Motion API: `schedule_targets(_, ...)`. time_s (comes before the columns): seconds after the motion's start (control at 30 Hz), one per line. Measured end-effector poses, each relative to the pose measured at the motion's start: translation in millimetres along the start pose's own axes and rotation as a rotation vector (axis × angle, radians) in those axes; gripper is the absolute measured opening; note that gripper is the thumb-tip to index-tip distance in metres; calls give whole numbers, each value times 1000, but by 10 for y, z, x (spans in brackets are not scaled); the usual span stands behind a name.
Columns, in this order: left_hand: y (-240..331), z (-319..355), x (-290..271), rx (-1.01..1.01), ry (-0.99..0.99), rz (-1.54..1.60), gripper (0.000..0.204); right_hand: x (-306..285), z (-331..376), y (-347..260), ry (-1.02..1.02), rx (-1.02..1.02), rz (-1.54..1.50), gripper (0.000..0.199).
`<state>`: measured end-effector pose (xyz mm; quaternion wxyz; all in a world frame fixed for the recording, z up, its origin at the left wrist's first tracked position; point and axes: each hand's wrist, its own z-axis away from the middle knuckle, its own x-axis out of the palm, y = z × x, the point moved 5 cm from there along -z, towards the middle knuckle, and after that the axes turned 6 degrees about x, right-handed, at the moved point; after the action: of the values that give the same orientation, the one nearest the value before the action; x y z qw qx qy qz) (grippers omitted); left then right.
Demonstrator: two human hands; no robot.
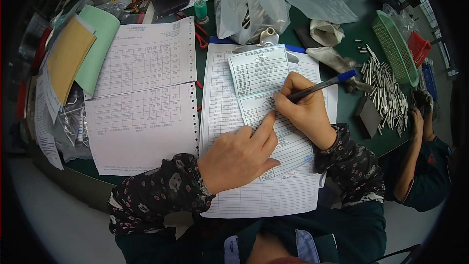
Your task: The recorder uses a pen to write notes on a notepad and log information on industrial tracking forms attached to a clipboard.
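My right hand [307, 112] grips a black pen [320, 85] with a blue end, its tip side down at a printed slip [249, 110]. My left hand [240, 155] lies over the slips with its fingers stretched out, the index finger pressing on the paper. A filled-in slip [260, 71] with handwriting lies just above, overlapping that one. Another slip [293, 152] shows below, partly covered by my hands. All of them rest on lined sheets [273, 200] held by a clipboard's metal clip [268, 37].
Left of the clipboard lie printed forms [141, 102], with folders [73, 61] beyond. Plastic bags [251, 7], a green-capped bottle [201, 11] and gloves [337, 61] stand behind. At right are metal pins [383, 93], a dark block [367, 116], a green basket [394, 49] and another person's arm [413, 159].
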<state>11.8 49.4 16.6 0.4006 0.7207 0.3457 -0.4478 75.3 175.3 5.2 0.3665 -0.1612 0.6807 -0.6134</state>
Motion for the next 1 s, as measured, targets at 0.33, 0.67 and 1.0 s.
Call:
schedule_targets(0.33,-2,-2,-12,3,7,4,43,2,3,-3,-14,-21,29,17)
schedule_targets(0.67,1,-6,-19,4,12,3,42,-18,1,27,5,-27,24,20)
schedule_targets(1.0,-3,-1,-14,-12,22,-20,43,-21,3,26,10,-11,17,20)
